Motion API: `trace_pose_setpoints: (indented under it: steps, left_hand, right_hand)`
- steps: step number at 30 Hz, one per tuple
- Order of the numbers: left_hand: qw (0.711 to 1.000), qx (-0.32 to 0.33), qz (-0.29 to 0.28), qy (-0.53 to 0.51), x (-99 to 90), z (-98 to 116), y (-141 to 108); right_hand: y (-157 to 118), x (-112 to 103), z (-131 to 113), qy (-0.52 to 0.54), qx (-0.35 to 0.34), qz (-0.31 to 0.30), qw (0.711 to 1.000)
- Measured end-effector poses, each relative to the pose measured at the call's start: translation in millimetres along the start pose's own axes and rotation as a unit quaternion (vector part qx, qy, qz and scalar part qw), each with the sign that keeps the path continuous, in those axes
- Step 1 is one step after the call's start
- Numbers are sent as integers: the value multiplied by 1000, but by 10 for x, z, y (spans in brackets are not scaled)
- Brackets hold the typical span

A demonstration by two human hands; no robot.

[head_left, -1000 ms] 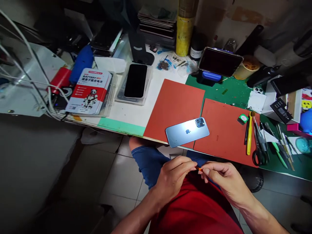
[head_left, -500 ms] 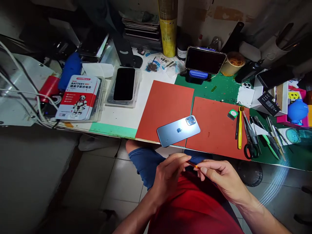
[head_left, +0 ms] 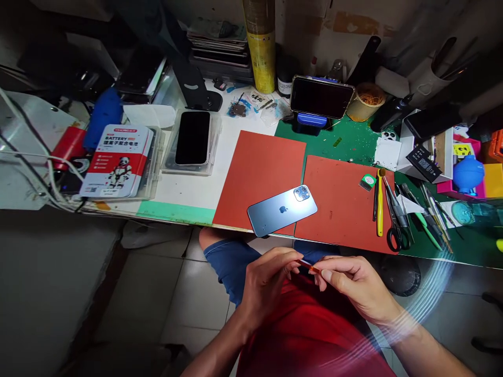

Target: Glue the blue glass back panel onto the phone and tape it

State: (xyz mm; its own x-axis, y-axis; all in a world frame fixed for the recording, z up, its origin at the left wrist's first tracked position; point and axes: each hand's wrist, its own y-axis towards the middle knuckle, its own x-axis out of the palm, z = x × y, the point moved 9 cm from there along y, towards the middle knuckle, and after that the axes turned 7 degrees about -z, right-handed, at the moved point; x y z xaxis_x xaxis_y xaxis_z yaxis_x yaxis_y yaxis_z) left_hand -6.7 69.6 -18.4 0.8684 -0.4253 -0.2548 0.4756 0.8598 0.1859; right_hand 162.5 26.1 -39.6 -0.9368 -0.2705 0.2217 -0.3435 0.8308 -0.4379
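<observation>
Between my two hands, over my lap and just short of the bench edge, is a thin, glossy orange-red strip (head_left: 309,266) seen nearly edge-on; its exact kind does not show. My left hand (head_left: 271,277) pinches its left end, with the lower fingers curled out of sight. At the other end, my right hand (head_left: 349,280) grips it between thumb and fingers. Beyond them a blue smartphone (head_left: 275,217) lies back up on the red-brown mats (head_left: 257,173), its camera corner to the upper right and its lower left corner at the bench edge.
At the right lie scissors (head_left: 394,235), a yellow-handled brush (head_left: 380,209), tweezers and several other tools. A phone on a blue stand (head_left: 312,119) is at the back. Another phone (head_left: 192,137) rests on a clear case, beside a battery box (head_left: 116,162) and cables (head_left: 49,173) at left.
The whole view has shifted slightly, so the bench things appear a little further left. Both hands keep their hold on the strip, with almost no change in pose.
</observation>
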Motion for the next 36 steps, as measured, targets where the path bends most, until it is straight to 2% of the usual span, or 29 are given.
trace_pose_setpoints:
  steps: [14,24,30,36]
  left_hand:
    - [988,49,24,145,-72,230,-36]
    - [971,58,65,225,-89,344,-77]
    - [965,79,71,239,-76,366,-101]
    - [964,72,70,246,-77,387,-93]
  right_hand:
    - [19,-76,-149,-99,9,77,992]
    - [33,-11,-31,-21,41,88,995]
    - [35,-49,-57,-16,25,110,994]
    - [5,-46,37,-6,20,109,994]
